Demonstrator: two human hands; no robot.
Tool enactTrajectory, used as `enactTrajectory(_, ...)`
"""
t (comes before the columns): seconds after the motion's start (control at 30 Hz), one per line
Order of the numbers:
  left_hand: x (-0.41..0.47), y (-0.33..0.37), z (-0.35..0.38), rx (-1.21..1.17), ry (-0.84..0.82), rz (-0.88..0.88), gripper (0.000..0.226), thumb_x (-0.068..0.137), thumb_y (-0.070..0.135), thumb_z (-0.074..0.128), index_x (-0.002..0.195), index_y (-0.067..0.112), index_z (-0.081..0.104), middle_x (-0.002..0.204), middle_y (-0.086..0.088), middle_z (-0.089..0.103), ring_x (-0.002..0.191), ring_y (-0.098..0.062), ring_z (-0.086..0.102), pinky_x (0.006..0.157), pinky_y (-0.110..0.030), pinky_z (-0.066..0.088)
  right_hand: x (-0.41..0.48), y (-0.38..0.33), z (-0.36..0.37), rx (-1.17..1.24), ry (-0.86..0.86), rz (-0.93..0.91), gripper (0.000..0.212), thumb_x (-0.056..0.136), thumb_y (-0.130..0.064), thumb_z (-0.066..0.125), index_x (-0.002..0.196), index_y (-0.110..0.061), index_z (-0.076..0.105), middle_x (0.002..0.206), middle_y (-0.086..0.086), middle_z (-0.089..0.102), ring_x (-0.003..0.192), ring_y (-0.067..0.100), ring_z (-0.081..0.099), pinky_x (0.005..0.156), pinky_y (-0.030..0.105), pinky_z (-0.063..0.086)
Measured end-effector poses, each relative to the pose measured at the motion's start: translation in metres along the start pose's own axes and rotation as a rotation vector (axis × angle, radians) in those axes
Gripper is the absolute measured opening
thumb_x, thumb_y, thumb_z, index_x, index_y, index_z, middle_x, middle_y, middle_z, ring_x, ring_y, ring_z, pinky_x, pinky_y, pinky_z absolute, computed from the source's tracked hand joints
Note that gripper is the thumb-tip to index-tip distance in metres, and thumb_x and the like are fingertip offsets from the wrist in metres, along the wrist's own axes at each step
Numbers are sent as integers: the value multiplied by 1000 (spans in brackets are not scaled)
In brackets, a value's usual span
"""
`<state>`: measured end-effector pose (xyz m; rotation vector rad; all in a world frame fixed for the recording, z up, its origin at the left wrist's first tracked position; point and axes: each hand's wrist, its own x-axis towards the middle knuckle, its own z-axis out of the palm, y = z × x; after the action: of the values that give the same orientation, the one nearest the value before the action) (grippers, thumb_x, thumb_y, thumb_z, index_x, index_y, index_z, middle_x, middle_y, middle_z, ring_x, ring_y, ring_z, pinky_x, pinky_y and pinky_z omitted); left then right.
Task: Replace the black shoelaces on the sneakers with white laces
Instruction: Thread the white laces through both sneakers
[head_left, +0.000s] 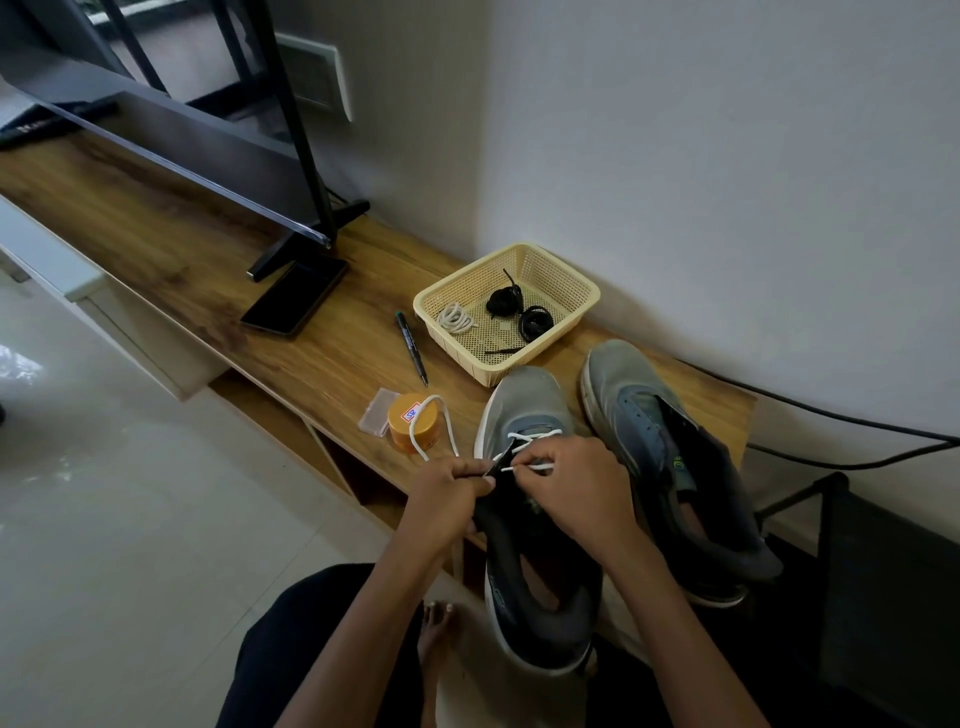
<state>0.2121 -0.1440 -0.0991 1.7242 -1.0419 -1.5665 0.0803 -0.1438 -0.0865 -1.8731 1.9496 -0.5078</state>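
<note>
1. Sneakers sit side by side at right end of table (337, 364), toes pointing far. Left sneaker (524, 405) is under both hands, its heel sticking out past the near edge. Right sneaker (623, 379) is just beside it.
2. White lace (530, 435) crosses the far eyelets of left sneaker, close to the toe. A slack loop of it lies over the orange jar (415, 426) to the left.
3. Left hand (447, 493): grip narrow, thumb + fingers pinching the lace near its tip, just left of the tongue.
4. Right hand (576, 483): grip narrow too, fingertips pinching another stretch of the same lace above the eyelets.
5. Basket (452, 348), cream plastic, stands beyond the sneakers by the wall. It holds 2 bundled black laces (501, 301) + 1 coiled white lace (456, 318) at its left.
6. Pen (412, 343) lies just left of basket. Clear packet (378, 410) touches the jar's left side. Phone (296, 299) is further left, by the TV (182, 145) foot.
</note>
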Motion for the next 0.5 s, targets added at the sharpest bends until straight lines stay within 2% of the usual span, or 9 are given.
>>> enactTrajectory(0.17, -2, 3, 0, -69, -22, -11, 20, 92, 0, 52, 91, 13, 67, 81, -2, 62, 73, -9, 57, 49, -13, 49, -3, -4, 1, -97, 7, -54, 20, 89, -35, 54, 102, -30, 69, 99, -6, 69, 91, 11, 61, 66, 21, 35)
enactTrajectory(0.27, -4, 3, 0, -86, -29, -3, 20, 92, -1, 52, 99, 8, 68, 83, -4, 63, 75, -10, 59, 48, -13, 49, -3, -4, 3, -140, -5, -72, 21, 91, -35, 50, 103, -29, 67, 99, -6, 67, 90, 10, 59, 64, 21, 32)
enactTrajectory(0.37, -4, 0, 1, -56, -22, 19, 19, 92, 2, 53, 100, 10, 69, 91, -7, 65, 84, -15, 62, 57, -18, 50, -2, -3, 5, -180, -23, -83, 22, 92, -36, 48, 104, -27, 65, 100, -6, 66, 91, 11, 59, 64, 23, 29)
enactTrajectory(0.5, -3, -2, 3, 27, -17, 80, 17, 92, 7, 56, 95, 18, 68, 96, -3, 66, 92, -16, 63, 66, -21, 52, -2, -2, 11, -187, -20, -84, 22, 91, -36, 49, 98, -22, 64, 95, -2, 67, 89, 17, 60, 68, 29, 39)
